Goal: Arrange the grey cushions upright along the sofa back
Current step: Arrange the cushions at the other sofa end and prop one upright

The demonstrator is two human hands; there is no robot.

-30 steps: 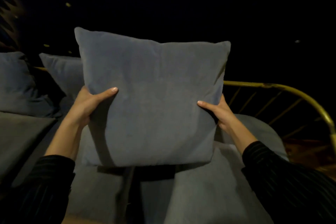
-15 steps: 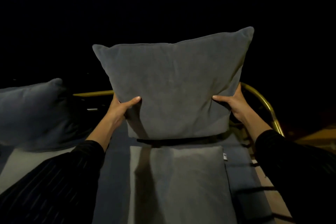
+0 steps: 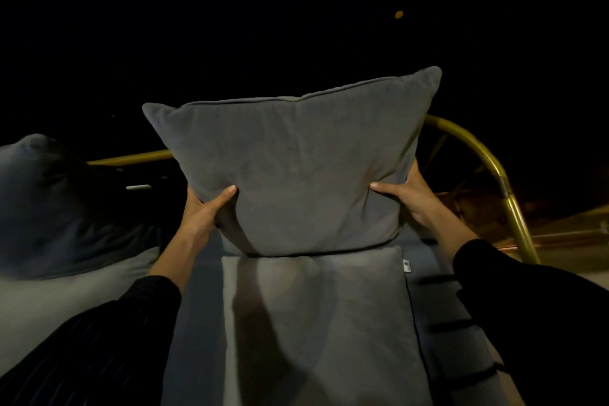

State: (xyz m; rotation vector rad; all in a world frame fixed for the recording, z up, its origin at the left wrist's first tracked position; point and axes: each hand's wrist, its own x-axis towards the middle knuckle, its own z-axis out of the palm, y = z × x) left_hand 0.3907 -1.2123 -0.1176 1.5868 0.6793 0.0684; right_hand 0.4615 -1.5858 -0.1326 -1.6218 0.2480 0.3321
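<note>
against the brass rail (image 3: 474, 150) at the sofa's back, a grey cushion (image 3: 296, 171) stands upright, slightly tilted so that its right top corner rides higher than the left. both hands clamp it at the lower sides: the left hand (image 3: 206, 211) has its thumb pressed across the front face with the fingers hidden behind the edge, and the right hand (image 3: 408, 194) mirrors it on the other side, thumb in front, fingers wrapped out of sight. so each grip is closed on the cushion. its bottom edge touches or sits just above the far end of a flat grey pad (image 3: 316, 323) lying on the seat; whether it bears weight there cannot be told. to the left a second, darker cushion (image 3: 49, 204) leans near the rail, well apart from the held one, with a bare stretch of rail between them. on the right the rail curves down past a joint towards the seat edge, close beside the right wrist. dark striped sleeves (image 3: 99, 349) cover both forearms. a small white tag (image 3: 406, 265) sticks out from the pad's right edge. everything beyond the sofa is black, apart from one small orange light (image 3: 399, 14).
</note>
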